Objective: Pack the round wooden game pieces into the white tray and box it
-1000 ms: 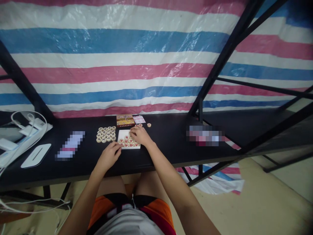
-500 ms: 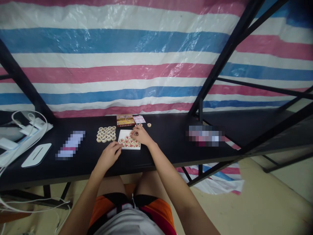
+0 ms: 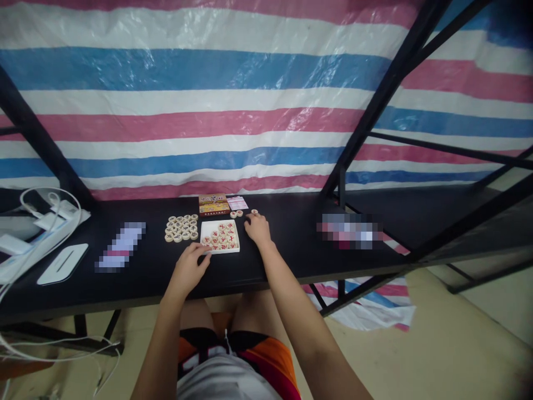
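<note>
A white tray (image 3: 235, 249) on the black table (image 3: 287, 250) holds several round wooden discs with red marks. My left hand (image 3: 189, 268) rests at the tray's near left corner, fingers curled against its edge. My right hand (image 3: 257, 228) lies just right of the tray, fingers stretched toward a loose disc (image 3: 254, 211) at its fingertips. Two more loose discs (image 3: 236, 213) sit behind the tray. A block of discs with dark marks (image 3: 181, 228) lies left of the tray.
A small printed box (image 3: 213, 204) and a pink-white card (image 3: 237, 202) stand behind the tray. White devices and cables (image 3: 41, 233) crowd the table's left end. Black frame bars (image 3: 375, 111) rise on the right. A striped tarp hangs behind.
My right hand has left the tray, where it set down a disc, and moved right and back toward the loose disc. My left hand has stayed at the tray's corner.
</note>
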Available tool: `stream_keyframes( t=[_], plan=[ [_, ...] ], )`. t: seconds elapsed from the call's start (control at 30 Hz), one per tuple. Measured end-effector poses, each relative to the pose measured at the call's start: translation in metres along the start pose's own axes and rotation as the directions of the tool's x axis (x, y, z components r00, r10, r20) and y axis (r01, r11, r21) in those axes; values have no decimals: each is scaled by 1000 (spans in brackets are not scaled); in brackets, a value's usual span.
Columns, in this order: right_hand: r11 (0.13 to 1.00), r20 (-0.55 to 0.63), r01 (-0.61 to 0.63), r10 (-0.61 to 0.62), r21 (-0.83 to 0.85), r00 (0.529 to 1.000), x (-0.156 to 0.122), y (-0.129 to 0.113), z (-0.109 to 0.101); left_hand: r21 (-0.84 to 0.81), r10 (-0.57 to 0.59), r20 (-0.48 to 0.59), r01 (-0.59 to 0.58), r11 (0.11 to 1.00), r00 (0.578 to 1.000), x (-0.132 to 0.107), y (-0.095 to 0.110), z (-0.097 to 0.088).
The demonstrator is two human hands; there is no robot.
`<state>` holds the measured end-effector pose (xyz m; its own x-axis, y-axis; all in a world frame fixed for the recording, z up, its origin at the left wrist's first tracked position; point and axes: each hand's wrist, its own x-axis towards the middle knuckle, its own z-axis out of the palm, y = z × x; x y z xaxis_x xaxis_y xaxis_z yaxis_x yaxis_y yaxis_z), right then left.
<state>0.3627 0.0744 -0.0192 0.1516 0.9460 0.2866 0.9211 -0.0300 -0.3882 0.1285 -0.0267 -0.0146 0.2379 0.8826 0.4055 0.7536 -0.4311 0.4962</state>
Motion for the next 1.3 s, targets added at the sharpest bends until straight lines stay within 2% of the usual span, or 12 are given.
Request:
stream_keyframes(
  t=[0.07,0.17,0.23,0.43,0.57,0.77,0.83,0.9,0.97,1.07,1.13,1.3],
  plan=[
    [1000,3,10,-9,-23,1000,0,0,-1,16,10,-13,-9,1000,1000,0,-1,2],
    [999,-117,22,-26,-29,993,2,-2,-2,32,27,-24,-26,999,999,0,-5,6],
    [999,-158,11,-18,-44,987,4,0,-3,33,43,-27,-42,999,999,0,-7,6],
    [996,-7,-43,42,-82,999,7,6,1,21,72,-1,-72,997,997,-2,-7,4],
    [994,-19,-58,57,-96,998,3,2,-1,-12,96,13,-96,995,995,-3,-5,1],
    [982,-69,-157,150,-110,986,-3,-3,-3,-33,108,-2,-108,994,994,-3,-4,0],
    [985,-70,-144,138,-93,988,-5,-5,-4,-29,106,4,-106,994,994,-4,-5,1],
    [998,-73,-53,51,-28,996,-6,-11,-5,-28,96,9,-96,995,995,-4,-5,1],
    [988,-77,123,-116,91,990,-7,-22,-5,-30,87,10,-87,996,996,-3,-5,1],
    [897,-62,369,-365,245,929,-9,-40,-2,-33,90,5,-90,995,996,-2,-4,0],
    [857,-8,438,-453,271,892,-10,-50,0,-32,98,4,-98,995,995,-2,-4,0],
    [840,48,497,-518,218,854,-9,-58,1,-29,97,13,-96,995,995,-2,-5,0]
  ],
)
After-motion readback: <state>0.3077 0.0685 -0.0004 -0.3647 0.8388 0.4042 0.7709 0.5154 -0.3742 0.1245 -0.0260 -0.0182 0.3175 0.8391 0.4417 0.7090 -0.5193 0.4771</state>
